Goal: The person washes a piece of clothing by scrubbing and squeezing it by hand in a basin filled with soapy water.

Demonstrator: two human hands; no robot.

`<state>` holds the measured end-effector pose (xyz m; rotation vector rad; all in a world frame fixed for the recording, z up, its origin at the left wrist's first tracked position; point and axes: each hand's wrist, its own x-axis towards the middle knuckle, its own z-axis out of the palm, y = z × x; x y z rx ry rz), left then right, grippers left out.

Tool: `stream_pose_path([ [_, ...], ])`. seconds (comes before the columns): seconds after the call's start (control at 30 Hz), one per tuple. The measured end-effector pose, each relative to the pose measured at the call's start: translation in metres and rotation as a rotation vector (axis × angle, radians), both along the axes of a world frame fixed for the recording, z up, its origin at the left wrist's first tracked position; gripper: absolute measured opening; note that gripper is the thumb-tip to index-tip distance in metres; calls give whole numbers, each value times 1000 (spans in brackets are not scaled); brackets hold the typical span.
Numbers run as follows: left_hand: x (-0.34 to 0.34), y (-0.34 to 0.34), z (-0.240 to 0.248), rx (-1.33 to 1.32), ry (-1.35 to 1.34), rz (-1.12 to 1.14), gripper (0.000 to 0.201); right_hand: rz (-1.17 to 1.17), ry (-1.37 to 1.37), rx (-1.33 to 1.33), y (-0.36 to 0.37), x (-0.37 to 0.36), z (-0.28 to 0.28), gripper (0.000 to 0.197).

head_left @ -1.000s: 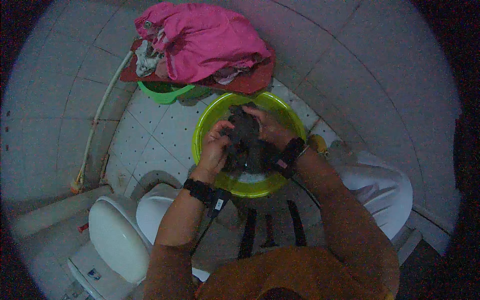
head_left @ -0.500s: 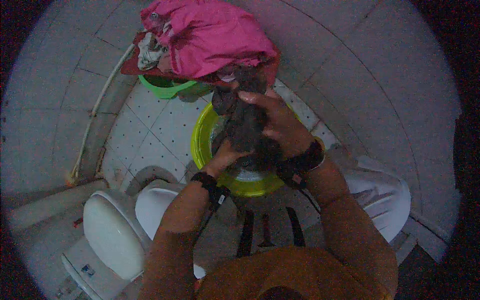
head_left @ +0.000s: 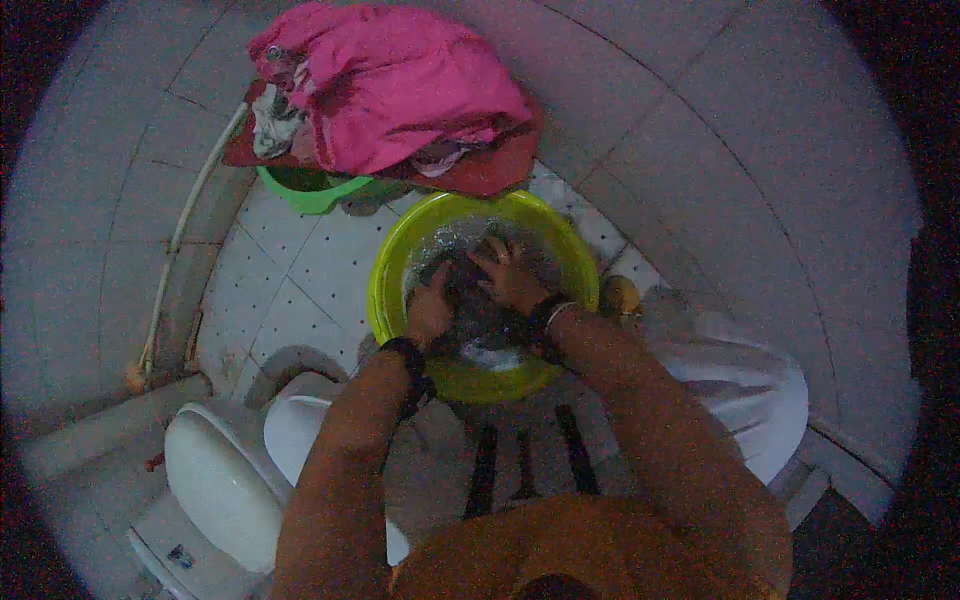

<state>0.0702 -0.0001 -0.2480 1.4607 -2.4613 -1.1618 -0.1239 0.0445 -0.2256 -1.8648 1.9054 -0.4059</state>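
1. Fingers of the R hand look partly spread, pressed down on the dark cloth; can't tell if they also pinch a fold.
2. L hand is at the cloth's L side, fingertips pointing away from the body & partly lost in shadow; can't tell if they're pinching or just pressing.
3. Dark cloth is inside the yellow-green basin, bunched betw. & under both hands, approx. mid-basin.
4. Whitish suds show at the near side of the cloth; more froth at the far side, next to the rim.
5. Both wrists wear dark bands: L band, R band. Forearms come in from the lower edge, either side of a brown-orange garment.
6. Basin sits on the tiled floor, w/ small dark dots on the tiles.
7. Just beyond it: red board w/ a pink cloth heaped on top, plus a greyish-white cloth at its L end.
8. Green basin is partly hidden under the board.
9. Pale pipe runs along the L side, nr the wall.
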Motion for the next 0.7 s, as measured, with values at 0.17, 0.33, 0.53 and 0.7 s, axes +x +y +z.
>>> stream_pose_path([
  [0.17, 13, 13, -26, -474, -105, -327, 59, 115, -174, 106, 8, -25, -23, 54],
  [0.33, 2, 6, -29, 193, 376, 115, 38, -293, -619, 391, 4, -27, -59, 53],
  [0.53, -32, -14, 94, 1137, 1004, 792, 31, -33, -728, -165, -4, 21, 35, 47],
  [0.7, -28, -13, 76, 700, 942, 705, 34, -383, -820, -354, -16, 82, 51, 43],
])
